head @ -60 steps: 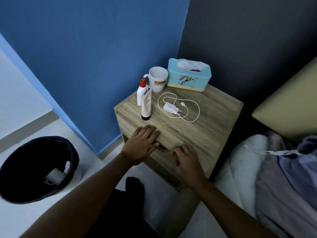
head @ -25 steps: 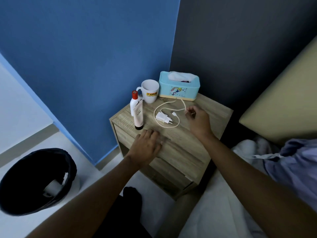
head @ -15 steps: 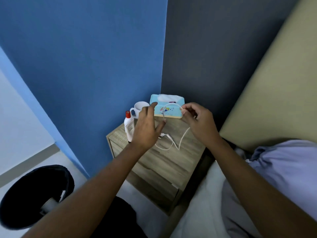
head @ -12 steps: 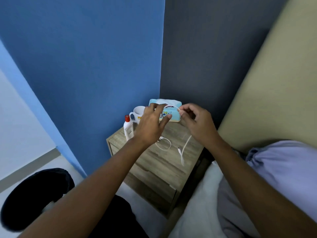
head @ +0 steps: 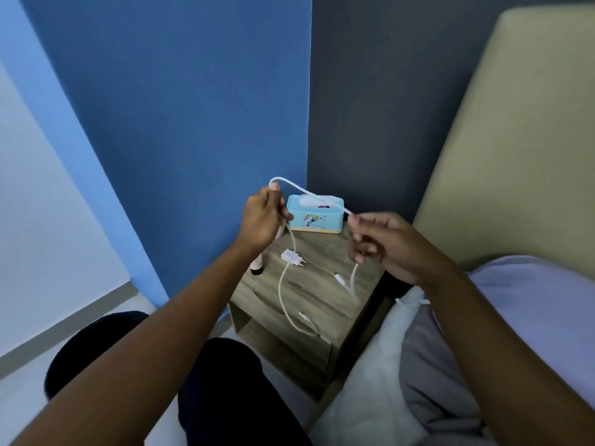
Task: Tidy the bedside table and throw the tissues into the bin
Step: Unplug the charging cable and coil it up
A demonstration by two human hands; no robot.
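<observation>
**Item:** white charging cable (head: 297, 187).
**Location:** held above bedside table (head: 322, 249); long axis run left-right between both hands.
- Left hand (head: 262, 218): fingers curled, cable pinched under thumb at high end of arc.
- Right hand (head: 383, 243): fingertips closed on cable, lower, on bed side.
- Loose runs hung from each grip toward tabletop, connector ends pointed at front edge.
- Adapter (head: 291, 256): laid flat below left hand.
- Tissue box (head: 314, 217): set at back of table, behind span.
- Coiling judged next, with slack to be gathered toward left hand.

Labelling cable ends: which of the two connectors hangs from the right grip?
The upper connector, on the short tail of white cable just below the right grip. The lower connector ends the long loop from the left grip.
</observation>
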